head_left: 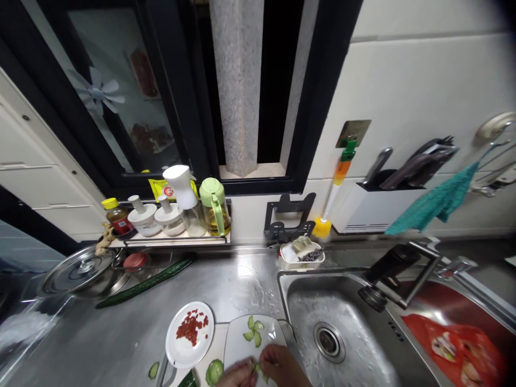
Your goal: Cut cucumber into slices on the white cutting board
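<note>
Steel counter [133, 333] beside sink [342, 317]; both hands' [262, 370] grip pinched together on cucumber piece [257, 367] over white plate [242, 344].

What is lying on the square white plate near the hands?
The square white plate holds a few green cucumber pieces. The left hand and right hand cover its near edge, hiding whatever lies there.

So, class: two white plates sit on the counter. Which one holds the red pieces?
The round plate, left of the squarish plate; the squarish one holds green cucumber pieces instead.
</note>
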The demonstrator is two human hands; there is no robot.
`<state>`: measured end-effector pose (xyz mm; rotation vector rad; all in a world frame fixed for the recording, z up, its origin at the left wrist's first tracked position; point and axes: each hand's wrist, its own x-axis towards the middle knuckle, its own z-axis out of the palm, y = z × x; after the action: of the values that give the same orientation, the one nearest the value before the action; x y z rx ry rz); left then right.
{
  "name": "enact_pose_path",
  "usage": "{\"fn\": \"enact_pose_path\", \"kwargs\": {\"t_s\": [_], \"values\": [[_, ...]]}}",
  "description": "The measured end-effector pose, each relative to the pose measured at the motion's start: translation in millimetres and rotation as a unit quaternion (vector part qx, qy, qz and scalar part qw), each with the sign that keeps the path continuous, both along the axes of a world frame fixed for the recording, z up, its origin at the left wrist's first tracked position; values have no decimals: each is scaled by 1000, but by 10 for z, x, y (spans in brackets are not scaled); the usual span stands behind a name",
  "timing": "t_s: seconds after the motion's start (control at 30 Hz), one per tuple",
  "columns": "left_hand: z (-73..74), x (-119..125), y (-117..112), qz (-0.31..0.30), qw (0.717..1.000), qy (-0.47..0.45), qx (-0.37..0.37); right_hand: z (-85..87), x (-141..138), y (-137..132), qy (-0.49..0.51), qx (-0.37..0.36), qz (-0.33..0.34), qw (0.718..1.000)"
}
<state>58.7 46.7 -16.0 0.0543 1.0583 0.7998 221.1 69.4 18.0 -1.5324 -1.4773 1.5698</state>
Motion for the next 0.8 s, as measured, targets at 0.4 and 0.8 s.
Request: {"fn": "enact_pose_path", "kwargs": {"t_s": [0.4,0.8], "values": [[-114,487,9,-101,888,400,203,200,238,157,-295,72,70,950],[13,729,6,-317,707,568,278,333,250,192,-464,140,175,857]]}}
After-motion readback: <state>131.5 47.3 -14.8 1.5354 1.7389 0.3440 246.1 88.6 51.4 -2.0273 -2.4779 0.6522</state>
